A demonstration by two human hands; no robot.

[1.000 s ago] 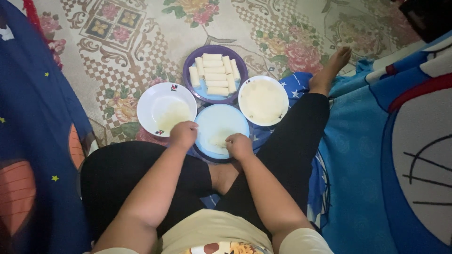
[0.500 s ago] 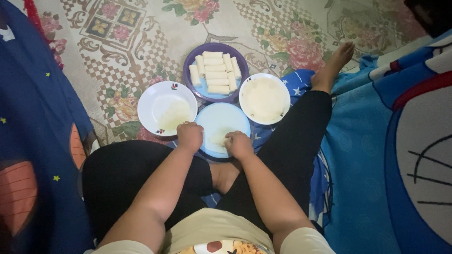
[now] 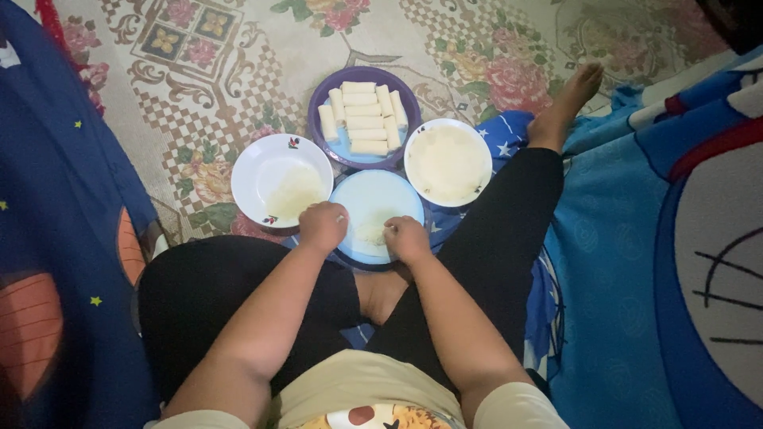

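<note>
Looking glossy and smooth: pale blue plate, white bowl at ten o'clock. Appearing woven, matt: floral rug.

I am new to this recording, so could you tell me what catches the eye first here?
Four dishes cluster on the floral mat: a purple bowl of pale rolls farthest away, two white plates at either side. Both hands, left hand and right hand, rest on the nearest light blue plate.
</note>
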